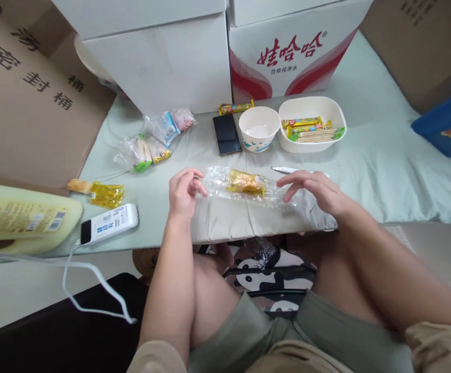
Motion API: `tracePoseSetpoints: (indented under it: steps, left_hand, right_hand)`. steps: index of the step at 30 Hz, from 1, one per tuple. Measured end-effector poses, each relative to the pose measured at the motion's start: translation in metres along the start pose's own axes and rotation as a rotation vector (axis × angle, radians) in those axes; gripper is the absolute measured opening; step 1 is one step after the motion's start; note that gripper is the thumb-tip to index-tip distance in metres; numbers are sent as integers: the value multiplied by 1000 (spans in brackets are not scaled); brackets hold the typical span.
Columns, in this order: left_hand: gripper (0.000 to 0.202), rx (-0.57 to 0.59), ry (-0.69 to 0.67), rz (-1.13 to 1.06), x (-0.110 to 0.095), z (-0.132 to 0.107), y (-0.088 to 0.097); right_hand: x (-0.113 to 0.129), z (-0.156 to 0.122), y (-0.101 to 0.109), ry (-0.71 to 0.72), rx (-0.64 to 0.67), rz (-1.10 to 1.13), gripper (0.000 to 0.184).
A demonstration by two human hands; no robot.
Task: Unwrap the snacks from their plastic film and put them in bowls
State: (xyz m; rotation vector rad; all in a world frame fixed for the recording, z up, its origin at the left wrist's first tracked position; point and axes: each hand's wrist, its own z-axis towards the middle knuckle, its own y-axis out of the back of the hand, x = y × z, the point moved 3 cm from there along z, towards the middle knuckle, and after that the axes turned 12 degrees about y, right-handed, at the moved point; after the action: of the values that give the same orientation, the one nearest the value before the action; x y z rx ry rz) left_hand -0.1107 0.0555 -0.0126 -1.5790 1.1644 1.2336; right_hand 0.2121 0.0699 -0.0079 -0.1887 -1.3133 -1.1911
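Observation:
A clear plastic wrapper (215, 178) lies spread on the cloth in front of me, with a yellow-wrapped packet (247, 183) in its middle. At its left end, my left hand (184, 192) has its fingers curled and closed on the film's edge. My right hand (318, 190) is at the other end, fingers stretched and apart, fingertips touching or just over the film. Behind that hand lies a slim white-and-grey tool (285, 170), partly hidden by the fingers.
A white tub (313, 147) holds yellow snack sticks and wooden sticks, beside a paper bowl (259, 127) and a phone (226, 134). Bagged bits (143, 155) lie left. A white power bank (111, 224) with cable sits near a yellow bottle (27, 217). Cartons (159, 62) stand behind.

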Motion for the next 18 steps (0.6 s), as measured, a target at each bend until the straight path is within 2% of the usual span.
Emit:
tracePoseSetpoints:
  steps: [2,4,6,8,10,12,14,16,18]
  left_hand:
    - [30,77,96,181,4,-4,4]
    - [23,13,77,364,7,-5,9]
    - [18,-137,-78,525,5,-4,13]
    - [25,-200,-246,655,3,-4,11]
    - [35,-83,-317,764,5,-4,2]
    - [39,115,-280,826,11,-4,-9]
    - [35,244,-217,838,16,-5,-20]
    - [31,270,-181,809,19,-6,-27]
    - [30,249,-158,772,19,-5,-30]
  right_hand:
    - [-3,1,-1,-93,71,-114,45]
    - [-6,2,-2,-148,85,-302,34]
    - [-9,5,-4,-140,35,-451,26]
    - [-9,6,-6,-96,-33,-514,23]
    - [-7,8,-10,-23,-92,-534,20]
    - [-2,10,-17,80,-124,-544,18]
    - [4,11,-27,183,-84,-555,18]
    - [8,12,-37,241,-5,-583,18]
    - [8,12,-43,234,50,-620,19]
